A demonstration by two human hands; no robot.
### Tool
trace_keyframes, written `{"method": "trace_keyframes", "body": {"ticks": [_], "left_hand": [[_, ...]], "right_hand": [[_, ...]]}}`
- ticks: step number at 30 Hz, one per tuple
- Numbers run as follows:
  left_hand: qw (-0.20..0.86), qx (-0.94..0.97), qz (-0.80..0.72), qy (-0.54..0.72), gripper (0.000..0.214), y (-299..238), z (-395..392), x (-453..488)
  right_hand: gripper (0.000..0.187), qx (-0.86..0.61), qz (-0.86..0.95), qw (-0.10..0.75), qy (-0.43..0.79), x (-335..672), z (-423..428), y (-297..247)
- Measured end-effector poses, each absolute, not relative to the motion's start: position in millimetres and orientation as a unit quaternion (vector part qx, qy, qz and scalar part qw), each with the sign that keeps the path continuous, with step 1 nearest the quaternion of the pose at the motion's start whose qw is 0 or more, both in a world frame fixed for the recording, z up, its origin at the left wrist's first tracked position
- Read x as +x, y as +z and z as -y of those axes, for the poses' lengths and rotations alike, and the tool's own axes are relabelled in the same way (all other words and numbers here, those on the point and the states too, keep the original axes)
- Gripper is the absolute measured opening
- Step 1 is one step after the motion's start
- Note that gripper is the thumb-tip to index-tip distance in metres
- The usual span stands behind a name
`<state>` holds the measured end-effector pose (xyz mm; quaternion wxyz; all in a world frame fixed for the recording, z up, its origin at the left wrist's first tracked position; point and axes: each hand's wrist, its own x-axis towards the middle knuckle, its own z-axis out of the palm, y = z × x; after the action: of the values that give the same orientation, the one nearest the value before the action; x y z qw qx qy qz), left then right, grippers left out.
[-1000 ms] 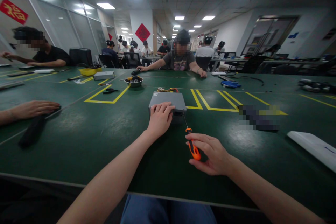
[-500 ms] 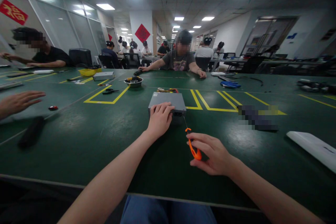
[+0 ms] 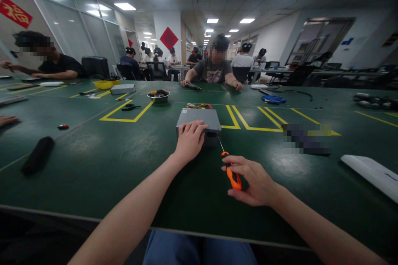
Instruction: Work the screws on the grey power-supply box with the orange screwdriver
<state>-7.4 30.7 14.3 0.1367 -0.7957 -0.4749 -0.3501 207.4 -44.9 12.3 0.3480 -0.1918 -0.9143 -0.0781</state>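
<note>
A grey metal computer power supply (image 3: pixel 200 116) sits on the green table straight ahead, its socket side facing me and its bundled wires (image 3: pixel 199 106) at the back. My left hand (image 3: pixel 189 137) grips its near left part, fingers laid over the top edge. In my right hand (image 3: pixel 250 178) is a screwdriver (image 3: pixel 234 178) with an orange and black handle, held between thumb and fingers. Its thin shaft slants up to the lower right corner of the power supply's near face. Whether the tip sits in a screw is too small to tell.
A metal bowl (image 3: pixel 158 97) of tools stands beyond on the left, with black pliers (image 3: pixel 130 107) nearby. To my left lies a black cylindrical object (image 3: pixel 39 155); a white casing (image 3: pixel 371 176) is at right. Across the table a person (image 3: pixel 214 66) holds a dark tool.
The screwdriver handle has turned and shifted slightly right with my right hand. My left hand stays put. The neighbour's hand at left has drawn back, and the person opposite has moved the dark tool right.
</note>
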Motion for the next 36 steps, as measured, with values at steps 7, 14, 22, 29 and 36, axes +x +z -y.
{"method": "trace_keyframes", "body": {"ticks": [7, 14, 22, 29, 36], "left_hand": [[0.135, -0.797, 0.473, -0.35, 0.026, 13.7, -30.9, -8.5], [0.134, -0.796, 0.478, -0.345, 0.026, 14.0, -31.5, -7.6], [0.134, -0.797, 0.476, -0.347, 0.026, 14.2, -30.9, -8.1], [0.128, -0.796, 0.476, -0.352, 0.027, 14.8, -30.1, -8.0], [0.135, -0.794, 0.478, -0.35, 0.027, 14.1, -31.0, -7.6]], "right_hand": [[0.036, -0.17, 0.928, 0.294, -0.151, 204.6, 48.1, 20.1], [0.035, -0.187, 0.907, 0.363, -0.104, 208.3, 43.7, 12.7], [0.033, -0.164, 0.924, 0.299, -0.171, 203.9, 48.2, 21.2], [0.031, -0.185, 0.92, 0.321, -0.125, 203.4, 47.6, 16.7], [0.033, -0.161, 0.942, 0.246, -0.16, 199.6, 50.3, 22.1]]}}
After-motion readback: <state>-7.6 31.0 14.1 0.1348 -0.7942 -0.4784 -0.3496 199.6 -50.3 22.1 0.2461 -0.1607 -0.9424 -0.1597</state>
